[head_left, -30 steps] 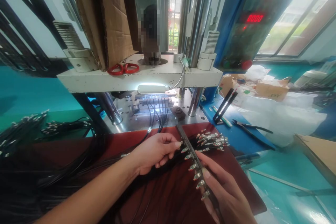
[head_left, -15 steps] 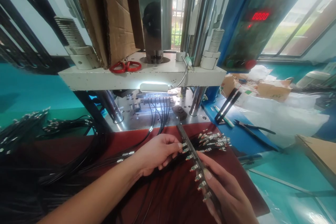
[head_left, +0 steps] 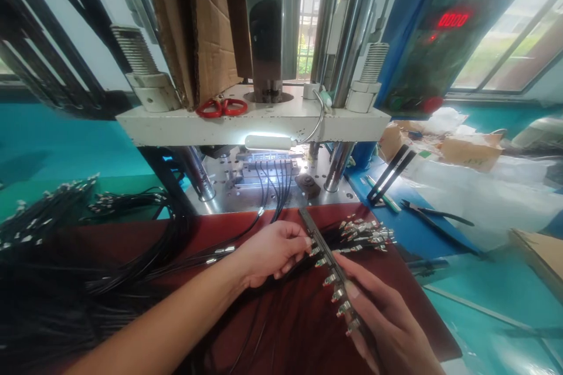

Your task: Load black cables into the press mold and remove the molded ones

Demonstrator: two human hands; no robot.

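My right hand (head_left: 385,310) grips a long dark metal bar (head_left: 328,255), thumb on top, tilted with its far end toward the press. Several small silver cable connectors (head_left: 338,294) sit in a row along the bar's left edge. Near the bar's upper half, my left hand (head_left: 281,252) pinches a cable connector (head_left: 314,250) between thumb and fingertips; the fingers partly hide it. Thin black cables (head_left: 253,334) hang below the bar over the dark red board (head_left: 281,357). Just right of the bar lies a bundle of cable ends with metal connectors (head_left: 367,234).
Ahead stands a press with a white plate (head_left: 259,124), a lit lamp (head_left: 270,142) and a metal mould (head_left: 266,173) with black cables in it. Red-handled scissors (head_left: 222,106) rest on the plate. Pliers (head_left: 433,214) lie at right; bundled black cables (head_left: 48,211) at left.
The view has turned slightly left, so the scene sits a little farther right. Both hands keep nearly the same hold on the bar and connector.
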